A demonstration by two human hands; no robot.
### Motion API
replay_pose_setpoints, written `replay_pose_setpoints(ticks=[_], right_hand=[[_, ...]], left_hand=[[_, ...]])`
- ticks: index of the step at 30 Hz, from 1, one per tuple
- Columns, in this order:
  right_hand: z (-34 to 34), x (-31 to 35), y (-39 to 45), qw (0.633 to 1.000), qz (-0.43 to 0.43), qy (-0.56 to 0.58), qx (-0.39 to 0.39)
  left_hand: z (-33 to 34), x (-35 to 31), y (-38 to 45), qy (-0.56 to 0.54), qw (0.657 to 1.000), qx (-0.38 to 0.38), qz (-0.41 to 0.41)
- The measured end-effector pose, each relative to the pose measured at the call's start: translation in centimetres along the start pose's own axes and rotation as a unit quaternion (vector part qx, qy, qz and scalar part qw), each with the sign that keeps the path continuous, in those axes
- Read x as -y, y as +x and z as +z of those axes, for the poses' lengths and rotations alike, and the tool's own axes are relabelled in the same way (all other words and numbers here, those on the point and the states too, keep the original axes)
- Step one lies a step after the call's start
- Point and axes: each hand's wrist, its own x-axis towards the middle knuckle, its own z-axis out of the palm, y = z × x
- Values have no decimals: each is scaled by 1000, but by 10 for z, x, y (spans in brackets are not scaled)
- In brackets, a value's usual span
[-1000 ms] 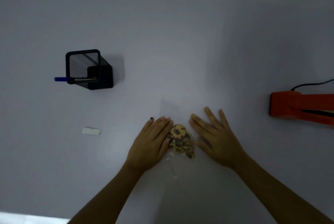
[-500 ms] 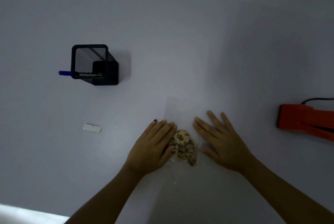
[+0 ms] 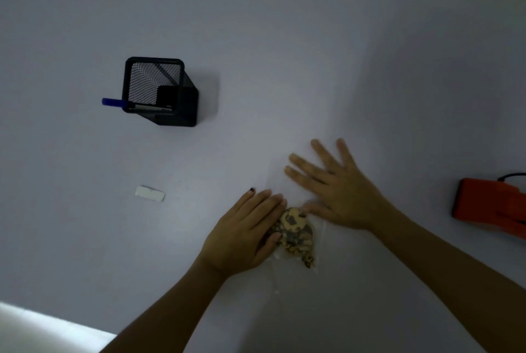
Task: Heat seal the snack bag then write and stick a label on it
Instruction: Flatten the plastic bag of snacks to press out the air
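A clear snack bag (image 3: 297, 234) with brown and cream snacks lies flat on the white table, its empty upper part stretching away from me. My left hand (image 3: 244, 231) rests flat on the bag's left side beside the snacks. My right hand (image 3: 333, 184) lies flat with fingers spread on the bag's empty upper part, thumb next to the snacks. An orange heat sealer (image 3: 489, 206) with a black cord sits at the right edge. A small white label (image 3: 150, 193) lies to the left. A blue pen (image 3: 115, 102) sticks out of a black mesh pen holder (image 3: 159, 91).
The table's near edge (image 3: 42, 327) shows as a bright strip at the lower left. The pen holder stands at the far left, well away from my hands.
My right hand has slid up and away from me across the bag's empty upper part. My left hand stays pressed beside the snacks. The view has shifted slightly.
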Motion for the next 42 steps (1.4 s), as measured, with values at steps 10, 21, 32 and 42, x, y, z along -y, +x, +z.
replay_pose_setpoints(ticks=[10, 21, 32, 42], right_hand=[[-6, 7, 19, 999, -49, -15, 7], [-7, 14, 17, 994, 100, 47, -11], [9, 44, -47, 991, 84, 100, 2], [7, 33, -87, 978, 141, 112, -105]], left_hand=[[2, -1, 1, 0, 1000, 0, -7], [1, -4, 3, 3, 1000, -1, -13], [0, -6, 3, 4, 1000, 4, -20], [-1, -6, 3, 2, 1000, 2, -18]])
